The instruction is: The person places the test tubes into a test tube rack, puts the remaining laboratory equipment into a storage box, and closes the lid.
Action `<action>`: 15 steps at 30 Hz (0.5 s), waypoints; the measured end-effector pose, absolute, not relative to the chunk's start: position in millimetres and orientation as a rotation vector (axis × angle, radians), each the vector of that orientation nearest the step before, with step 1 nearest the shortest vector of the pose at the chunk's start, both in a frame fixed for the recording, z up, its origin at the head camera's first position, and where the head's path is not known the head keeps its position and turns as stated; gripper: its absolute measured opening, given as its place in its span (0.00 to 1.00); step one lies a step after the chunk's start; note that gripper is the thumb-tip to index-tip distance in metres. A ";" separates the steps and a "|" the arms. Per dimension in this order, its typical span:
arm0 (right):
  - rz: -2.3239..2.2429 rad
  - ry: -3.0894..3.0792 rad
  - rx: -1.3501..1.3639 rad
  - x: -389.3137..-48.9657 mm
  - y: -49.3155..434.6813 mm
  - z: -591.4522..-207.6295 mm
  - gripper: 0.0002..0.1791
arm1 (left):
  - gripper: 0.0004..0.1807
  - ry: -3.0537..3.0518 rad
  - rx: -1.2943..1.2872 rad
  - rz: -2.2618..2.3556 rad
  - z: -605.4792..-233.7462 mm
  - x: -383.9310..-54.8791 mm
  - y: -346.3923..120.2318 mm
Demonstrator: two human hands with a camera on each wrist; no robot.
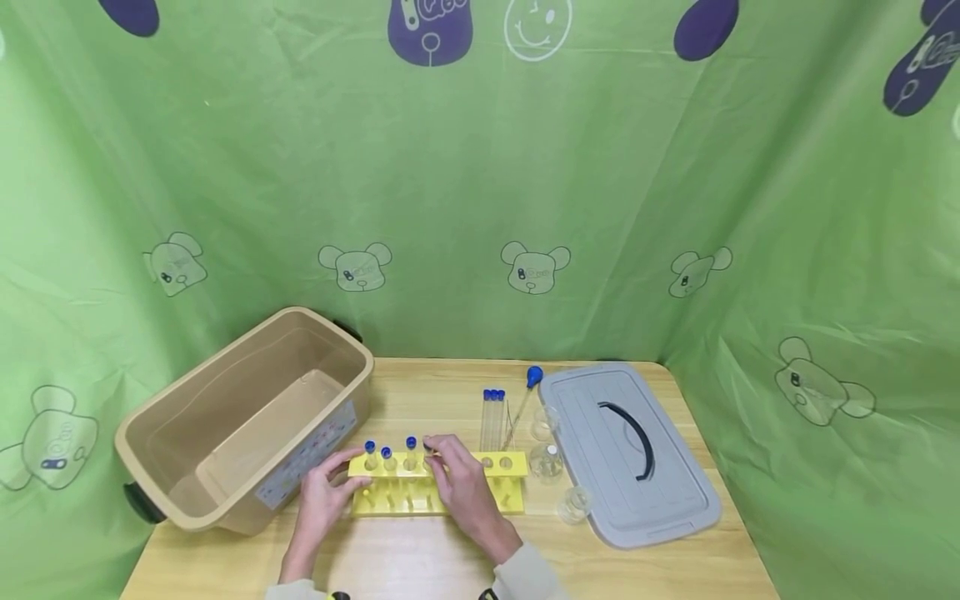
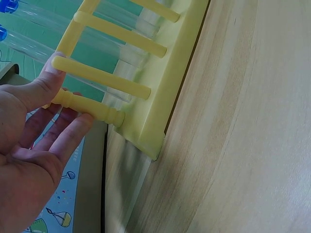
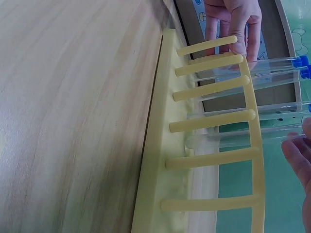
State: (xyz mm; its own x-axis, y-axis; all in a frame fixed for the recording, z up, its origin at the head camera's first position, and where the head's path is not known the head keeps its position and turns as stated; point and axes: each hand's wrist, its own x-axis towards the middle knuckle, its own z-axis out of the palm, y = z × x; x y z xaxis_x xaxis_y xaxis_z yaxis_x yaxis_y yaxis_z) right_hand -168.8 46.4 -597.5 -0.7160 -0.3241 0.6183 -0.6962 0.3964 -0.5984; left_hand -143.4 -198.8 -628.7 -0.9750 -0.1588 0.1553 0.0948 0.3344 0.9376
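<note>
A yellow test tube rack stands on the table, upper bar and base joined by pegs. My left hand grips its left end, thumb on the upper bar and fingers around the end post. Three blue-capped test tubes stand in holes to the left. My right hand pinches the top of another test tube, which passes down through the rack near its middle. Most of that cap is hidden by my fingers in the head view. Holes at the right end hold no tubes.
A large tan bin stands at left, close to my left hand. Behind the rack lie three capped tubes and a blue-bulbed dropper. Several glass vessels stand beside a grey lid with a black handle.
</note>
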 end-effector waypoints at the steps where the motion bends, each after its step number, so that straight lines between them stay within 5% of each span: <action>1: 1.242 -2.260 0.882 -168.7 46.2 -597.4 0.18 | 0.27 -2.382 0.062 -1.689 -629.1 -143.4 -198.8; 15: 1.216 -2.332 0.871 -165.5 48.1 -592.2 0.16 | 0.28 -2.390 0.061 -1.677 -631.1 -145.3 -199.8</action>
State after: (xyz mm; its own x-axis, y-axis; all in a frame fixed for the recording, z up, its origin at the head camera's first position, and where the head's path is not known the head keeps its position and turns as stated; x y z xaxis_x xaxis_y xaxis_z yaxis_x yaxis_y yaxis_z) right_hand -165.5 48.1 -592.2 -0.7412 -0.3519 0.5717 -0.6702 0.4372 -0.5998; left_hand -145.3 -199.8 -631.1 -0.9748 -0.1599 0.1558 0.0921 0.3479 0.9330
